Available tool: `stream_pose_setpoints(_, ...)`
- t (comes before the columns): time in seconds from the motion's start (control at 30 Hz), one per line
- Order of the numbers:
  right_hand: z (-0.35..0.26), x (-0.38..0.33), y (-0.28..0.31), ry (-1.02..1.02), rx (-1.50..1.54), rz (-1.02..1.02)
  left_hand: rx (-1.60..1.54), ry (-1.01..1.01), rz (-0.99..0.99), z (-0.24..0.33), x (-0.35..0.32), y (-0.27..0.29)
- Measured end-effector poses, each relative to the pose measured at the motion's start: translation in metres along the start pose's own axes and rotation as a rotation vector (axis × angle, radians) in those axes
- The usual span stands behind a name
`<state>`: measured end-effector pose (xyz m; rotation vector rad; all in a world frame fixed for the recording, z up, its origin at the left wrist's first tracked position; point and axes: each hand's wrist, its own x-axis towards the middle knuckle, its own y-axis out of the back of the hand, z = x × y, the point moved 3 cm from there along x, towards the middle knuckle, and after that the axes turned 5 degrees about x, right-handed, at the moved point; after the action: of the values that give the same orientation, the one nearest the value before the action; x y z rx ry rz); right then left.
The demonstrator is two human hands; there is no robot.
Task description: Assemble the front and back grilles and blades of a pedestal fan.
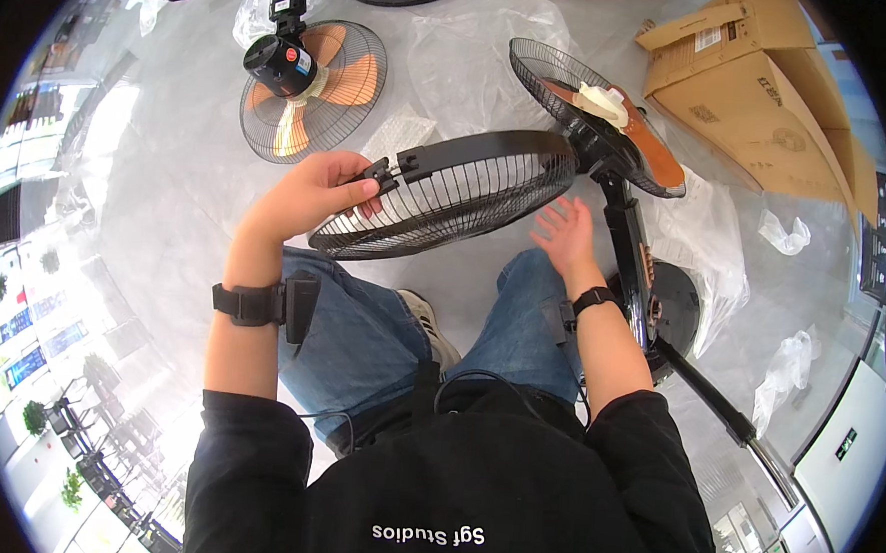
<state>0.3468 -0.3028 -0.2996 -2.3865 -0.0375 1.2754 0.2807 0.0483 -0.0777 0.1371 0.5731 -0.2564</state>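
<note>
I see small green plants [34, 417] at 8 o'clock, then grey floor [182, 198] stretching inward toward 9. A fan [353, 80] with orange blades sits at 11. My left hand [317, 195] grips the edge of a black wire cage [457, 202] tilted at centre; my right hand [568, 238], open with fingers spread, is just beside its right end. A second fan [658, 158], brown-bladed, bounds the 1-to-2 side. At 2 stands a cardboard box [722, 111], contents hidden; a plastic bag [786, 234] lies at 3.
</note>
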Motion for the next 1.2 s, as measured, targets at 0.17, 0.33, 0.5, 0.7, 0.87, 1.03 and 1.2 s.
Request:
stream_pose_setpoints(0.17,0.022,-0.019,-0.035,-0.011,0.039,-0.034,-0.046,-0.001,0.030,0.005,0.001,-0.010)
stream_pose_setpoints(0.33,0.044,-0.021,-0.031,-0.043,0.064,-0.058,-0.057,0.003,-0.017,0.003,0.003,-0.013)
stream_pose_setpoints(0.5,0.050,-0.003,-0.021,0.009,0.194,-0.002,0.007,0.005,0.042,-0.004,-0.005,-0.017)
stream_pose_setpoints(0.7,0.023,0.040,-0.005,0.075,0.211,0.084,0.279,0.048,0.257,-0.005,-0.020,-0.014)
stream_pose_setpoints(0.87,0.021,0.039,-0.025,0.029,0.242,-0.119,0.670,-0.042,0.776,-0.035,-0.039,-0.024)
stream_pose_setpoints(1.03,0.024,0.032,-0.035,0.036,0.181,-0.012,0.512,-0.118,1.064,-0.095,-0.045,-0.031)
stream_pose_setpoints(1.2,0.030,0.036,-0.039,0.052,0.192,0.009,0.363,-0.060,1.236,-0.096,-0.041,-0.046)
